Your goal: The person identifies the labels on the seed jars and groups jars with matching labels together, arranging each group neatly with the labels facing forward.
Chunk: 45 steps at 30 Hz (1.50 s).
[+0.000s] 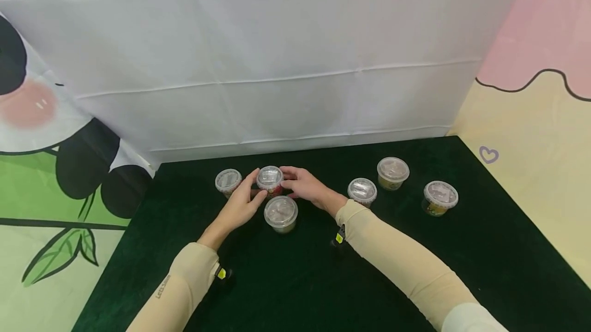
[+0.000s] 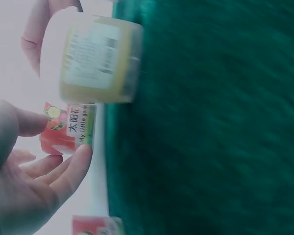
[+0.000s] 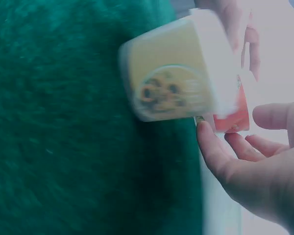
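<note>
A small round tub with a red label (image 1: 270,178) and a clear lid is at the back of the dark green cloth. My left hand (image 1: 237,209) holds its left side, thumb and fingers curved about it. The fingers of my right hand (image 1: 307,187) hold the same tub from the right. In the left wrist view, the red tub (image 2: 59,129) lies between thumb and fingertips. Just in front stands a lidded tub with pale yellow contents (image 1: 280,214), which partly covers the red tub in both wrist views. Another lidded tub (image 1: 228,181) is left of my left hand.
Right of my right hand stand three more lidded tubs: one beside the forearm (image 1: 362,191), one farther back (image 1: 392,170) and one at the far right (image 1: 440,197). A white cloth wall (image 1: 286,106) rises behind the green-covered table (image 1: 295,280).
</note>
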Each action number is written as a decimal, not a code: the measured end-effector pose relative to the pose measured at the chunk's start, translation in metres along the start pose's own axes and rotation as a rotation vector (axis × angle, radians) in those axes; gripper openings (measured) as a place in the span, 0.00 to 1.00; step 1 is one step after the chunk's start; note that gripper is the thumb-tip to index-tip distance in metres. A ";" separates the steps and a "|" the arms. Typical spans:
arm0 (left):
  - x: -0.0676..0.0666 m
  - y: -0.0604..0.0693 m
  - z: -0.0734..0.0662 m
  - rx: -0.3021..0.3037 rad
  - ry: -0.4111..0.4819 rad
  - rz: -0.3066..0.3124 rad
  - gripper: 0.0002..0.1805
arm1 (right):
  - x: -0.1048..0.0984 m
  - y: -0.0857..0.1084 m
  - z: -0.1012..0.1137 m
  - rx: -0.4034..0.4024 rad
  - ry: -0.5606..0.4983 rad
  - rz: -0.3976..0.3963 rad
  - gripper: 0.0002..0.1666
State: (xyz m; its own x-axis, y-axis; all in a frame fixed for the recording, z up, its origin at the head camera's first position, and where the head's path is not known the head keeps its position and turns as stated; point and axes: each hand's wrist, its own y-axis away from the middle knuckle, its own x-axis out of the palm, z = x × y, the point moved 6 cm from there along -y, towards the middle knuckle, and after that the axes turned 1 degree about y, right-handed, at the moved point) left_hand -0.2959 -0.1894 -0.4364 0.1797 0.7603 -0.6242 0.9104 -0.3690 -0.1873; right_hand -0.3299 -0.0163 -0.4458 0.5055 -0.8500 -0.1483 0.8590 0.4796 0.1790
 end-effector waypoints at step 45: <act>0.031 0.012 -0.143 0.180 0.254 0.007 0.30 | -0.071 0.144 0.044 -0.182 -0.117 0.096 0.37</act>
State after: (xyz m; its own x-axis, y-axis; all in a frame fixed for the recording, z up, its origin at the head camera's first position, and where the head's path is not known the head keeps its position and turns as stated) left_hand -0.2259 -0.0940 -0.3500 0.2940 0.8583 -0.4205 0.8322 -0.4462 -0.3291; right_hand -0.2457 0.1030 -0.3664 0.5821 -0.8128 -0.0237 0.8131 0.5821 0.0074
